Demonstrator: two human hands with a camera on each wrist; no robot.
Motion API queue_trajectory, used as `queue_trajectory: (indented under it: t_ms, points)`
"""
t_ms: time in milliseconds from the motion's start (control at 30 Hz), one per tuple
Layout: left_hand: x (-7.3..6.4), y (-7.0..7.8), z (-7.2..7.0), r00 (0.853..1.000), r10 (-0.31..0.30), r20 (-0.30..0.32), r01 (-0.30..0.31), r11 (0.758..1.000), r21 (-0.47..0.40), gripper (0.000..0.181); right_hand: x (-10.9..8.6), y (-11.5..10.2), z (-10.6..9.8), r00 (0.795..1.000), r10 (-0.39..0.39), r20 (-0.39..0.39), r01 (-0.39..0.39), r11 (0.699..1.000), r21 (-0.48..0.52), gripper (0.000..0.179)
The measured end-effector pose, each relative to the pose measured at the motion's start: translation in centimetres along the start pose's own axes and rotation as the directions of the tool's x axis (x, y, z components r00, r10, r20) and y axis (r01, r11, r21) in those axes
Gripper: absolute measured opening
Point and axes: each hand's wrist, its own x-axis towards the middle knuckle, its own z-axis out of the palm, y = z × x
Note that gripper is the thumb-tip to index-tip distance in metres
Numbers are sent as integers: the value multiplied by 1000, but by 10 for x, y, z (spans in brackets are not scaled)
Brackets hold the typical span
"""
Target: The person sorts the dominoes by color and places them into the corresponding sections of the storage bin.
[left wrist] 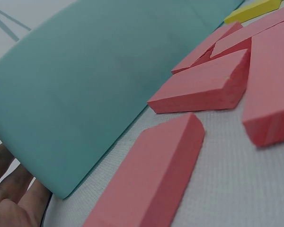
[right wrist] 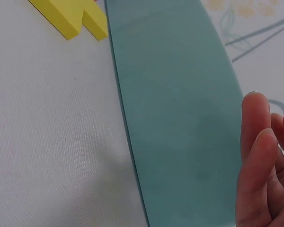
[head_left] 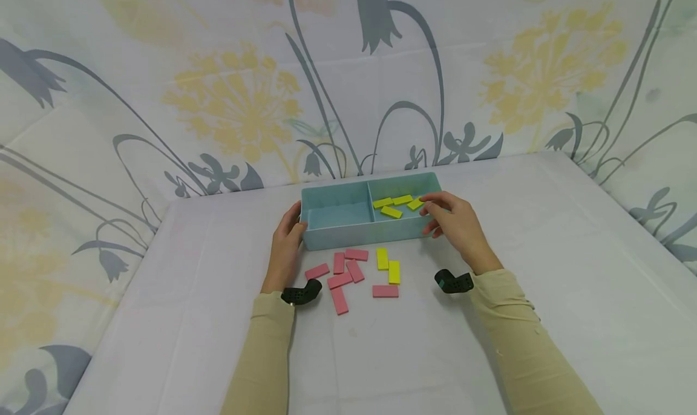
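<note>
A light blue box [head_left: 337,236] with a divider stands at the back of the table. My left hand [head_left: 284,245] grips its left end, the thumb at the front corner; in the left wrist view curled fingers [left wrist: 14,189] show beside that end. Several yellow blocks [head_left: 391,212] lie in the right compartment, while the left one holds none. My right hand [head_left: 452,221] hovers at the box's right end with bent, parted fingers and nothing between them. One yellow block [head_left: 415,204] inside lies close by its fingertips. In the right wrist view, thumb and fingers [right wrist: 255,165] are beside the box wall.
Several pink blocks [head_left: 340,280] lie scattered before the box, some touching or overlapping. Two yellow blocks [head_left: 394,272] sit to their right, with a single pink block [head_left: 385,291] nearer me. White cloth [head_left: 381,360] covers the table; a flowered cloth [head_left: 348,88] hangs behind.
</note>
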Motion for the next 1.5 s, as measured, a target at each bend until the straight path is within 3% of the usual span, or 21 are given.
queue_trajectory:
  t_ms: [167,333,500,933,1500]
  points:
    - [7,-12,-2,1000,3,-16,-3,1000,20,45,0,-1,-1,1000,-5,-2,5,1000,5,37]
    - [9,-15,-1,999,18,-26,-17,999,35,44,0,0,-1,1000,-17,8,17,1000,0,36]
    - [9,-15,-1,1000,13,-23,-12,1000,26,44,1,0,-1,995,-22,99,25,999,-26,35]
    - [9,-16,-3,1000,19,-19,-19,1000,11,45,2,-3,3,949,-51,312,98,986,-137,33]
    - [8,-15,-2,1000,-7,-24,7,1000,16,45,1,-1,5,927,-46,373,109,982,-152,32]
